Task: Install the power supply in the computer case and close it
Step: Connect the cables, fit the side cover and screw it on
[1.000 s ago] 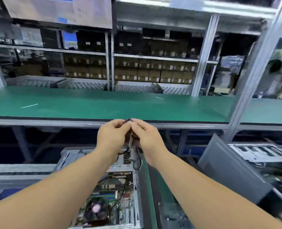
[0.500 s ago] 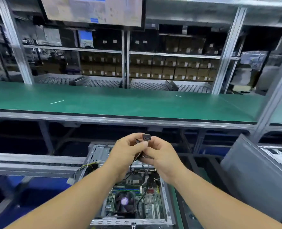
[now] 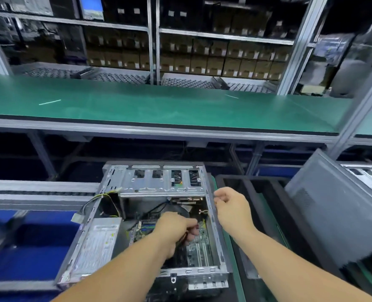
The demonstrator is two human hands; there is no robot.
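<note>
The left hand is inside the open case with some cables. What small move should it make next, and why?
Probably press the cable end down toward the motherboard to seat it. The left hand grips dark cables just above the board, the power supply already sits in the case, and the right hand is by the case's right wall. The connector itself is hidden.

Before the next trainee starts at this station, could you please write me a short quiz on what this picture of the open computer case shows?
1. True or false: the side panel is already fitted on the computer case.
2. Where does the power supply sit? A) on the green bench B) inside the case, along its left side C) in the right hand
3. Fill in: the left hand reaches into the case above the ____.

Key
1. False; it leans to the right of the case.
2. B
3. motherboard; the right hand is at the case's right edge.
</note>
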